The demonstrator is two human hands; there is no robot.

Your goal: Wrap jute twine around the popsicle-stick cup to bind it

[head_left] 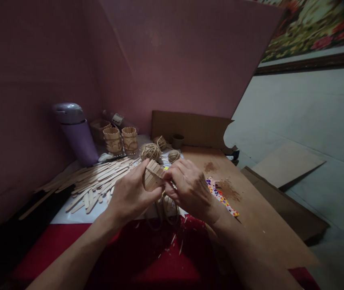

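My left hand (132, 191) is wrapped round a small cup of wooden craft sticks (153, 174), held tilted above the worktop. A strand of jute twine (154, 173) crosses the sticks. At the cup's right side, my right hand (188, 183) pinches with thumb and forefinger where the twine ends; the strand between the fingertips is mostly hidden. Just beyond the hands lie a large ball of twine (150, 152) and a smaller twine ball (174, 156). Below them, a pair of scissors (168, 213) is partly covered by the hands and shadow.
Loose craft sticks (99, 181) spread across the left. Behind them stand a purple tumbler (79, 135) and two wooden cups (129, 140). A small dark pot (177, 141) sits by the cardboard (196, 131). A flower-patterned strip (222, 197) lies on the brown board (259, 229) at right.
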